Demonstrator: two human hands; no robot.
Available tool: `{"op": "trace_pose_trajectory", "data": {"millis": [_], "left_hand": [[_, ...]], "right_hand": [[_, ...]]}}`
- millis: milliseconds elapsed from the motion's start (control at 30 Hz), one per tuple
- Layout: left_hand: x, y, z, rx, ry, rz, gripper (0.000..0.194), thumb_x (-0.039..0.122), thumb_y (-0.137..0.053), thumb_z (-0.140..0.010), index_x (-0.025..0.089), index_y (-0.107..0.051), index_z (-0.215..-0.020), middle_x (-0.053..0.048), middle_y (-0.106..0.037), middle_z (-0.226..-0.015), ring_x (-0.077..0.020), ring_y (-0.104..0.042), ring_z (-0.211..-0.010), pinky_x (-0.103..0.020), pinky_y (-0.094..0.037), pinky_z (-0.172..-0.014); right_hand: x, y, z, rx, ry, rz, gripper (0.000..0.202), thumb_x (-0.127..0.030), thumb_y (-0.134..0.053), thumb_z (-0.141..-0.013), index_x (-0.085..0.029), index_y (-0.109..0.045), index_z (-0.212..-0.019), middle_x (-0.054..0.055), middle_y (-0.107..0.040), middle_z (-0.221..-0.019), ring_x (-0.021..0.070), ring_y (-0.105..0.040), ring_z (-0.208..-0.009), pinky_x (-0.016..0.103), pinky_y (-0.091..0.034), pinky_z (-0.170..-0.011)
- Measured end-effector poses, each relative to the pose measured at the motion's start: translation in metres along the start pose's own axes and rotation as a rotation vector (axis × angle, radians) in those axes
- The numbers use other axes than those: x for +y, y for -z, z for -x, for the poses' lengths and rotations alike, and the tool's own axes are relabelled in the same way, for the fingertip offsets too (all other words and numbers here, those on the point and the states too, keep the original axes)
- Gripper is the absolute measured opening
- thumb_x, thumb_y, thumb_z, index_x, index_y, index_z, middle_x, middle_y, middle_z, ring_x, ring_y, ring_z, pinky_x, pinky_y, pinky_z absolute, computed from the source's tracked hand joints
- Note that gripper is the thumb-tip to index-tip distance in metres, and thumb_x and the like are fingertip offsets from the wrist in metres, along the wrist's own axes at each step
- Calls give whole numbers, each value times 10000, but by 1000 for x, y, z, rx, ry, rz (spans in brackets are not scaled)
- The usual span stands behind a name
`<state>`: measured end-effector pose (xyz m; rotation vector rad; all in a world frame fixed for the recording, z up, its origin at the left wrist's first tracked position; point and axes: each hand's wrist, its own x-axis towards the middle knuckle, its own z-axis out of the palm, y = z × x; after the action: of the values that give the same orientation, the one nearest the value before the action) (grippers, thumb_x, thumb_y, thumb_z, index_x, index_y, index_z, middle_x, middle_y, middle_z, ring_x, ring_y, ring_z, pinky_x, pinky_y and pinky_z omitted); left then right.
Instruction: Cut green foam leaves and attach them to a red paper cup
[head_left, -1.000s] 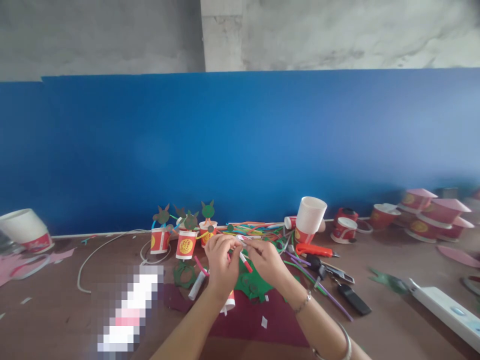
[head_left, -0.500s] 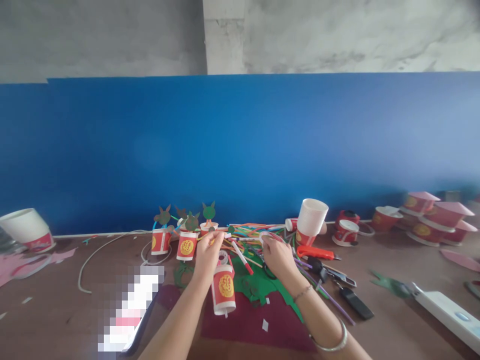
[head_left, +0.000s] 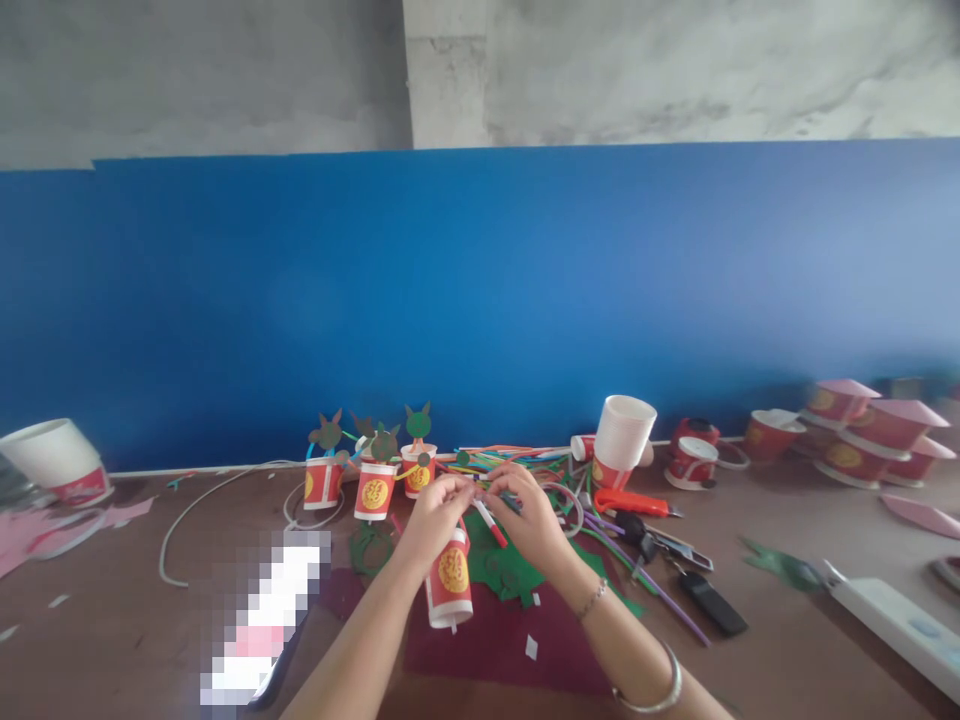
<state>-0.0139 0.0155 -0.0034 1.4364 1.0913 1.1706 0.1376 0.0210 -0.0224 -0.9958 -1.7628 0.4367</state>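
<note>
My left hand (head_left: 441, 512) and my right hand (head_left: 527, 510) meet fingertip to fingertip above the middle of the table. Both are closed in a pinch, and whatever lies between the fingertips is too small to make out. Under my left wrist a red and white paper cup (head_left: 451, 580) with a yellow emblem lies on its side. A white marker with a red cap (head_left: 491, 525) rests just below the fingertips. Green cut sheets (head_left: 514, 570) lie beneath my hands, over a dark red sheet (head_left: 510, 660).
Behind my left hand stand small cups with green animal cutouts (head_left: 375, 490). Stacked white cups (head_left: 622, 445), an orange cutter (head_left: 634, 502) and keys with a black fob (head_left: 709, 600) are at right. A lit phone (head_left: 262, 630) lies at left. Colored sticks (head_left: 517, 456) lie behind.
My right hand has moved left until its fingertips meet those of my left hand. The left hand has shifted slightly right and lower. The tape roll above the lying cup is now hidden.
</note>
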Motion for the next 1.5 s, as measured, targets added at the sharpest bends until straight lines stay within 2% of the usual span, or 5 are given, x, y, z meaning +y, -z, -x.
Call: {"op": "trace_pose_trajectory", "data": {"millis": [300,533,967,1167,1500], "left_hand": [[-11,31,-10,311,-46,-230,495,222,-526,-781,219,-467,-1273,-109,-551,-1235,-194,-566,-1042,-320,-465,-846],[-15,41,-12,261,-171,-449,307,182,-543,-746,193,-626,-1041,-108,-639,-1118,-242,-555,-1086,-387,-396,-955],[-10,24,-3,15,296,175,837,427,-736,-635,146,-350,-1322,-165,-623,-1109,-246,-634,-933,-357,-469,-813],[-8,7,0,-202,165,371,722,381,-775,-589,167,-493,-1218,-107,-666,-1047,-235,-613,-990,-336,-424,-885],[-24,0,-4,11,168,319,433,392,-732,-604,140,-647,-946,-77,-696,-865,-211,-630,-840,-294,-454,-721]], "right_hand": [[-9,-5,8,-21,-61,90,109,-213,-463,-844,-199,-508,-746,36,-603,-785,171,-552,-729,303,-441,-689],[0,-38,32,-377,-129,-189,498,-113,-513,-747,-243,-362,-1203,4,-603,-898,111,-547,-639,237,-447,-593],[-16,0,15,-329,90,83,474,-129,-402,-858,-207,-307,-1317,-5,-553,-741,135,-506,-651,257,-432,-649],[-14,13,12,-323,150,149,662,-5,-387,-760,-219,-251,-1372,53,-600,-907,179,-543,-855,350,-433,-827],[-13,14,10,-326,132,70,686,-8,-362,-738,-212,-232,-1380,28,-606,-867,146,-549,-804,319,-444,-813]]}}
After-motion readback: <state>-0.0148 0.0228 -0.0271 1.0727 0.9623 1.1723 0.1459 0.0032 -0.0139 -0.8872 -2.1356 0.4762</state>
